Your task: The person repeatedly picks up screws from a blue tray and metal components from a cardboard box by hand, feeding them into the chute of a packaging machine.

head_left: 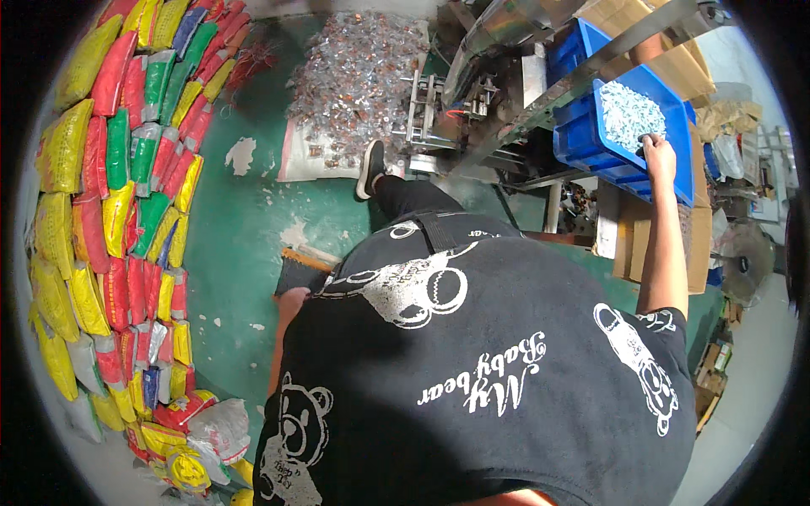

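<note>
Black printed shirt (472, 371) nearest; right hand (659, 157) curled on blue bin (582, 139) rim, white packets (629, 114) inside; left hand (291, 302) grips brush (302, 268), mostly hidden.

Glossy blue plastic crate (582, 139)

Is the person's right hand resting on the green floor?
No: the right hand is raised at the blue bin of small white packets.
</note>
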Motion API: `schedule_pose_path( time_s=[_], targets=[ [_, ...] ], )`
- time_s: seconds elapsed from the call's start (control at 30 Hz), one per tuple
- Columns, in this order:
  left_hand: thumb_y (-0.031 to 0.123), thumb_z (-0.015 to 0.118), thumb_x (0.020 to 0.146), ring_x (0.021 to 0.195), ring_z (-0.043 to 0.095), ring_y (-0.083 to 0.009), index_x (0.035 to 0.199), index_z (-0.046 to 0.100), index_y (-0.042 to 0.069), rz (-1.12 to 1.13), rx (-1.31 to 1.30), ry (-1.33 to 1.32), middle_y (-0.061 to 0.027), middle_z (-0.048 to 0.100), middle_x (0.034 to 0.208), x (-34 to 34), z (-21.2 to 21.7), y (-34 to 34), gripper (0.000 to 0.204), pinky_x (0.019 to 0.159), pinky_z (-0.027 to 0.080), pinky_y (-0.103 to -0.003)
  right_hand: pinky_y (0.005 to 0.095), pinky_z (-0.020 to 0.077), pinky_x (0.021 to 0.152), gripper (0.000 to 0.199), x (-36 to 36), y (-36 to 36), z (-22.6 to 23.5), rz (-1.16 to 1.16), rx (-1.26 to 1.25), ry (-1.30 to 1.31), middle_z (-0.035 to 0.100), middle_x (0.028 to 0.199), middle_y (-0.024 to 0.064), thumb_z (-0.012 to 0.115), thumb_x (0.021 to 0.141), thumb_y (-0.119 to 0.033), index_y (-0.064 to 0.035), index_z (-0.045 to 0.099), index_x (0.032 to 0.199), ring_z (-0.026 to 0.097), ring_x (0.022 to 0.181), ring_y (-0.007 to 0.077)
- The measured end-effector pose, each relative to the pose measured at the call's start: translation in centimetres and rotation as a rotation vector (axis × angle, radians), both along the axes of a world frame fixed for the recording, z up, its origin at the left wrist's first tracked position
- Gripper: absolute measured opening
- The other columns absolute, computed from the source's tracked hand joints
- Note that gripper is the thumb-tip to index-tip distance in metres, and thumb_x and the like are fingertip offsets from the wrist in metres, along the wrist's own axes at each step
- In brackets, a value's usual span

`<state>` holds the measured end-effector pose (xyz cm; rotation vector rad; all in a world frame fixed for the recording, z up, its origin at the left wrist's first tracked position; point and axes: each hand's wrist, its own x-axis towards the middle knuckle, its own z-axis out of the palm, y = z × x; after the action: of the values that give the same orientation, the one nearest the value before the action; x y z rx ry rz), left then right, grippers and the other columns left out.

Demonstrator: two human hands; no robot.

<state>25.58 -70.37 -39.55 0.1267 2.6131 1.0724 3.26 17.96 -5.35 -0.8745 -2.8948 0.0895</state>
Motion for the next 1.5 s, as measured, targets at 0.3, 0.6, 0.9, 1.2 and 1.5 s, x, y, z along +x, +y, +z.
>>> schedule_pose_path(
  time_s=[0.3, 0.6, 0.9, 1.2, 1.5],
  targets=[
    [0.019, 0.063, 0.082, 0.064, 0.066, -0.0260, 0.082, 0.070, 0.004, -0.063, -0.222, 0.131, -0.0130, 0.067, 0.071, 3.1, -1.9, 4.3, 0.017, 0.058, 0.050, -0.038, 0.0418, 0.0518, 0.084, 0.036, -1.0, 0.1, 0.2, 0.001, -0.045, 0.011, 0.073, 0.094, 0.0176, 0.055, 0.090, -0.036, -0.0113, 0.074, 0.109, 0.070, 0.092, 0.0331],
    [0.020, 0.062, 0.084, 0.062, 0.066, -0.0250, 0.082, 0.071, 0.004, -0.037, -0.181, -0.053, -0.0130, 0.068, 0.071, 4.9, -3.1, 4.4, 0.019, 0.058, 0.050, -0.037, 0.0383, 0.0526, 0.079, 0.033, -0.5, -0.6, 0.8, -0.012, -0.109, -0.008, 0.075, 0.085, 0.0110, 0.055, 0.089, -0.032, -0.0099, 0.075, 0.102, 0.072, 0.086, 0.0242],
    [0.021, 0.061, 0.086, 0.061, 0.065, -0.0240, 0.082, 0.071, 0.004, -0.029, -0.160, -0.088, -0.0129, 0.068, 0.072, 2.2, -3.1, 4.6, 0.021, 0.058, 0.050, -0.037, 0.0360, 0.0530, 0.074, 0.031, -0.3, -1.2, 0.8, 0.046, 0.017, 0.036, 0.074, 0.078, 0.0128, 0.055, 0.089, -0.028, -0.0064, 0.076, 0.096, 0.071, 0.075, 0.0237],
    [0.023, 0.059, 0.088, 0.060, 0.065, -0.0230, 0.082, 0.071, 0.004, 0.041, -0.154, -0.171, -0.0129, 0.068, 0.072, 1.3, -1.3, 1.8, 0.023, 0.057, 0.050, -0.036, 0.0367, 0.0532, 0.076, 0.033, 0.1, -1.0, 0.5, 0.069, 0.003, 0.130, 0.073, 0.076, 0.0142, 0.054, 0.091, -0.030, -0.0054, 0.075, 0.099, 0.071, 0.076, 0.0254],
    [0.024, 0.058, 0.090, 0.059, 0.065, -0.0220, 0.082, 0.071, 0.004, 0.079, -0.195, -0.218, -0.0129, 0.069, 0.072, -11.3, 4.4, 1.2, 0.025, 0.057, 0.050, -0.035, 0.0472, 0.0507, 0.088, 0.036, 1.7, -1.3, 0.9, 0.013, -0.024, 0.124, 0.070, 0.102, 0.0220, 0.051, 0.090, -0.033, -0.0093, 0.073, 0.107, 0.066, 0.101, 0.0386]
  ],
)
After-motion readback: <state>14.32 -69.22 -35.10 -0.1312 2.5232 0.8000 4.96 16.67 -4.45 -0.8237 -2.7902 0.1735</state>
